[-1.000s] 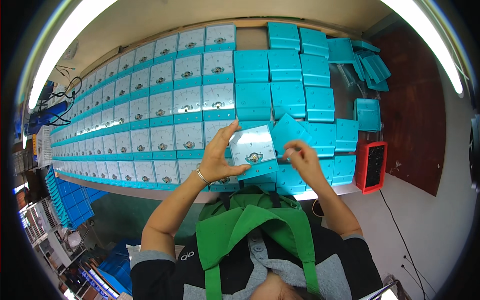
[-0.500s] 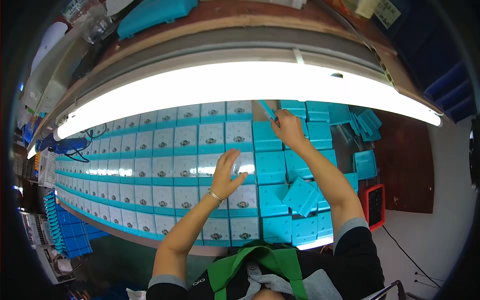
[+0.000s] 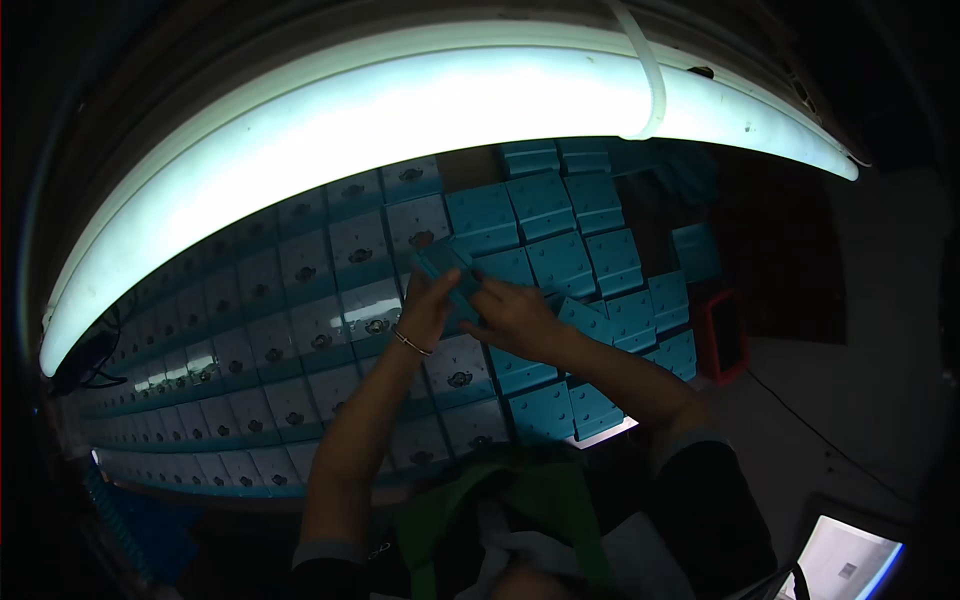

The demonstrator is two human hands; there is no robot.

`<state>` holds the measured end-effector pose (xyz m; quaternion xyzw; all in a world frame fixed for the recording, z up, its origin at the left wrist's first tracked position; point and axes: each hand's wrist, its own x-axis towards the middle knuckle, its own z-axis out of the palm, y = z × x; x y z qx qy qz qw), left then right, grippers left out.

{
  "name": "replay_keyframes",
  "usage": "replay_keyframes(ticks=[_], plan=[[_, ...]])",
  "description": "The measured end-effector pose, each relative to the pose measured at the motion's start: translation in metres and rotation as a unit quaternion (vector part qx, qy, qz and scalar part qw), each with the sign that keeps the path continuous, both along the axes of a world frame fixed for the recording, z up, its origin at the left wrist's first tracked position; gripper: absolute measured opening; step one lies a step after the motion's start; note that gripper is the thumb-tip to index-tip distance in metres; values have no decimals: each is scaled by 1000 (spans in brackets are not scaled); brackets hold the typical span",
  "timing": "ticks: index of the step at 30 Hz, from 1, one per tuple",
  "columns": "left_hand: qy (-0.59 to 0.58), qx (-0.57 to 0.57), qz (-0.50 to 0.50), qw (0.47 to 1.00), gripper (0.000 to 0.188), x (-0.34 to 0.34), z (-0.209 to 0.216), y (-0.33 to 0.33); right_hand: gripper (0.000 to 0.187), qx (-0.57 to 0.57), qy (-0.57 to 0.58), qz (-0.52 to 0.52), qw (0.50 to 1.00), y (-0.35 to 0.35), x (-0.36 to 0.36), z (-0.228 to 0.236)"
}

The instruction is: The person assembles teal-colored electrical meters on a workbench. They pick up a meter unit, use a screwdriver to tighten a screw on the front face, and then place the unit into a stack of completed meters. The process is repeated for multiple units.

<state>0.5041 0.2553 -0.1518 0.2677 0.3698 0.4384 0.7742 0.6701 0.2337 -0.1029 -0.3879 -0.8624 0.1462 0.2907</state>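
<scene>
Between my two hands, over the rows, is a teal plastic housing (image 3: pixel 440 258), tilted and partly covered by fingers. My left hand (image 3: pixel 427 310) grips its near left side, with the thumb laid across it. On the lower right side, my right hand (image 3: pixel 515 315) has its fingers curled against the same piece. Under and left of my hands stand rows of teal housings with white faces (image 3: pixel 362 240), each with a small metallic fitting. To the right of them lie plain teal housings (image 3: pixel 556 262) with small holes. The picture is dark, so finer detail is lost.
A bright tube lamp (image 3: pixel 400 90) spans the far side above the work, with a white tie (image 3: pixel 648 85) around it. A red-framed box (image 3: pixel 722 335) stands at the right beside a loose teal housing (image 3: pixel 695 250). A black cable (image 3: pixel 810 440) trails below.
My right hand has come back from the far rows, bringing the teal housing toward my left hand. Both hands now meet on it. The view has shifted and become darker.
</scene>
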Motion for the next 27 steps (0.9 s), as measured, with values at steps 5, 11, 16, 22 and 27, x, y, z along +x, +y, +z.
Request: replay_keyframes(ticks=[5, 11, 16, 22, 27], plan=[[-98, -20, 11, 995, 78, 38, -13, -41, 36, -54, -5, -29, 998, -58, 33, 8], [103, -93, -3, 990, 90, 32, 23, -51, 67, -207, -39, -194, 958, -93, 89, 14], [205, -78, -46, 975, 92, 27, 27, -53, 84, -222, -191, -234, 927, -105, 107, -16], [433, 278, -85, 853, 120, 37, 61, -73, 86, -204, -226, -243, 921, -104, 117, -19], [445, 335, -52, 829, 122, 43, 70, -85, 86, -177, -181, -249, 935, -109, 118, -18]])
